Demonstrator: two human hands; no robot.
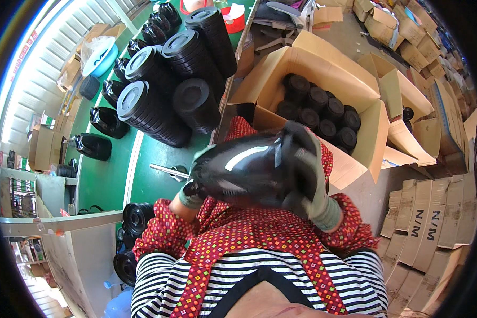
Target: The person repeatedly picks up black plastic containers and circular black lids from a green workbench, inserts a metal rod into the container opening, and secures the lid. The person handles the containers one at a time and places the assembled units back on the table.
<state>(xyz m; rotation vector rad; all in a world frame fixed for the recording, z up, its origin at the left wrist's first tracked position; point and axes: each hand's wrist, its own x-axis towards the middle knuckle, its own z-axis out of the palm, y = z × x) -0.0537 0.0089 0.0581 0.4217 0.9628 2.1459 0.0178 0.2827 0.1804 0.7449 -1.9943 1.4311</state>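
Green tabletop [148, 172] on the left, big open cardboard box [328, 61] on the right with black cylinders [318, 99] inside. Tall stacks of black discs [159, 114] too. Glossy black container [238, 172]'s by the red apron [249, 233], left hand [190, 198] gripping its narrow end, right hand [319, 199] its wide end.

Smooth glossy container [238, 172], probably plastic; matt cardboard box [326, 66].
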